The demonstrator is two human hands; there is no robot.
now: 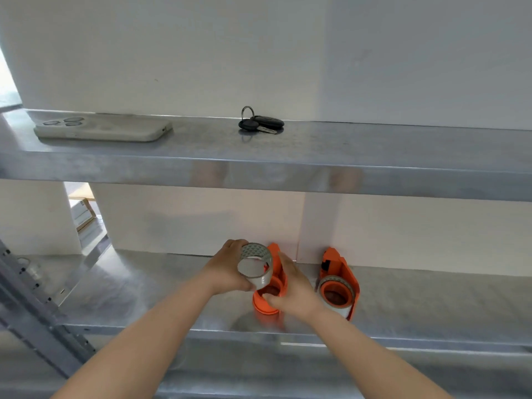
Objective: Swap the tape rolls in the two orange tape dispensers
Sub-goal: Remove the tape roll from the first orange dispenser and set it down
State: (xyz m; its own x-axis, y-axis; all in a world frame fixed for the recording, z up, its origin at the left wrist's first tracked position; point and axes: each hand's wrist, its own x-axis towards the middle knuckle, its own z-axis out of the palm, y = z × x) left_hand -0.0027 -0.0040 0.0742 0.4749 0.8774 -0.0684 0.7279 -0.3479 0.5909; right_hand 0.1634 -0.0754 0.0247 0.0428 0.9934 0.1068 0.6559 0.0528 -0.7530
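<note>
On the lower metal shelf, near its back wall and about midway along, the left hand is curled around a grey tape roll, holding it lifted just above and left of the left orange dispenser. The roll's hollow core faces the camera and hides part of that dispenser's body. The right hand is closed on the dispenser's right side, fingers wrapped over its round empty hub; the hand covers much of it, so its lower edge is hard to make out. Just to the right, apart from the hands, the right orange dispenser stands with a second tape roll seated on its hub. On the upper shelf lie a phone toward the left end and a bunch of keys near the middle, against the back edge.
</note>
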